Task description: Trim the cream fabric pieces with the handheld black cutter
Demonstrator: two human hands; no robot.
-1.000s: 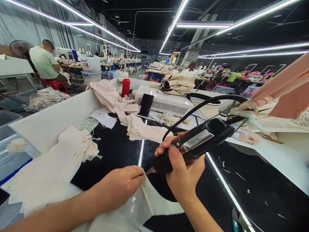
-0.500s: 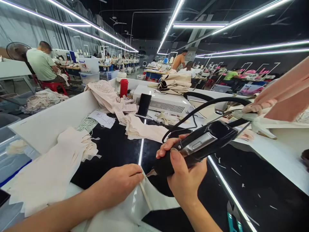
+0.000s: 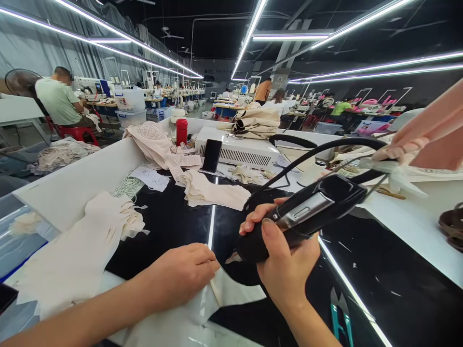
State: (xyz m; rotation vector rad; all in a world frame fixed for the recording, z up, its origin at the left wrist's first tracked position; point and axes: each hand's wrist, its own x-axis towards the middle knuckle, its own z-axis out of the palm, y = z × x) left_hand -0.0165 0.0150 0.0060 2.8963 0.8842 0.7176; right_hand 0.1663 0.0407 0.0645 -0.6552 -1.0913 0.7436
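My right hand [image 3: 285,270] is wrapped round a black corded hand tool [image 3: 311,212] with a silver panel, tilted so its rounded end points down and left. A cord runs from the tool's upper end, by a knotted peach fabric strip [image 3: 430,125]. My left hand [image 3: 188,270] is closed, thumb and fingers pinched at the end of a narrow cream strip [image 3: 215,291]. The strip slants down over white fabric [image 3: 238,291] on the black tabletop [image 3: 162,226]. What lies inside the pinch is mostly hidden. The tool's end is close to the left fingertips, apart from them.
Cream fabric pieces [image 3: 72,250] lie at left, with another stack [image 3: 213,188] ahead. A phone [image 3: 211,155], red flask [image 3: 181,131] and white vented box [image 3: 235,144] stand at the back. Teal snips [image 3: 340,318] lie front right. A person [image 3: 58,99] sits far left.
The tool and my right hand have shifted slightly right. My left hand remains pinched on the strip, turned a little. The camera view has shifted slightly.
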